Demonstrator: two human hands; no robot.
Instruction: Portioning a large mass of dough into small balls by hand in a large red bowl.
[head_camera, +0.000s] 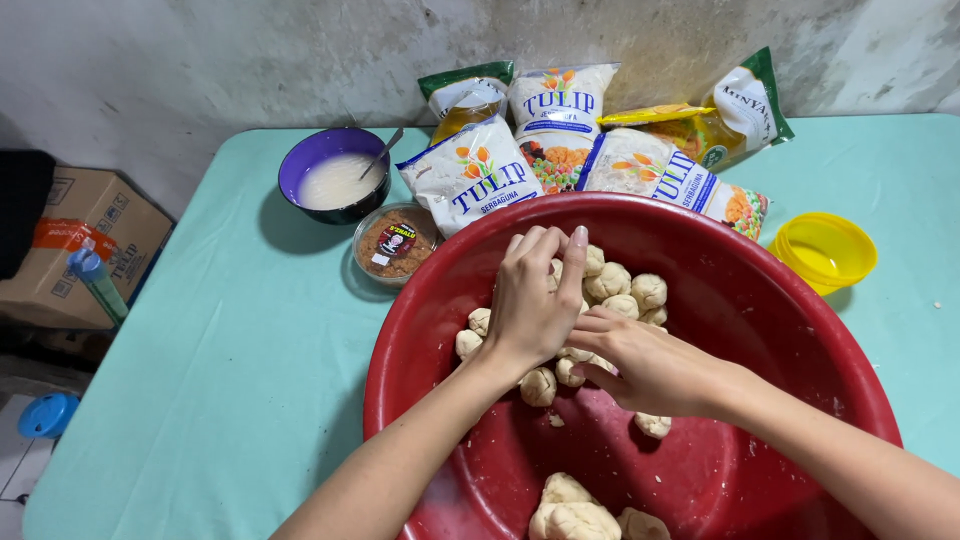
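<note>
working inside a big red basin (800, 330), both hands sit over a cluster of small dough balls (625, 290) at its middle. the left hand (535, 300) is arched, fingers curled down over a piece it seems to be pinching or rolling, though the piece itself is hidden under the palm. the right hand (645, 365) lies lower and flatter, fingers half closed and pointing toward the left hand, touching the balls beneath; i cannot tell whether it actually grips one.

to do this well, i'd judge each piece wants a light, even press so the balls come out the same size, and finished ones should be kept apart from the larger dough lump (575, 515) at the near wall so they don't stick back together.

behind the basin, a purple bowl (300, 165) holds a pale milky liquid with a spoon (383, 150) leaning in it. just beside it a small clear tub (397, 243) holds something brown and grainy. a yellow bowl (825, 250) to the right holds a little yellowish liquid. white flour bags (475, 175) and yellow oil pouches (700, 130) lean against the wall, all on a pale green table (230, 350).
</note>
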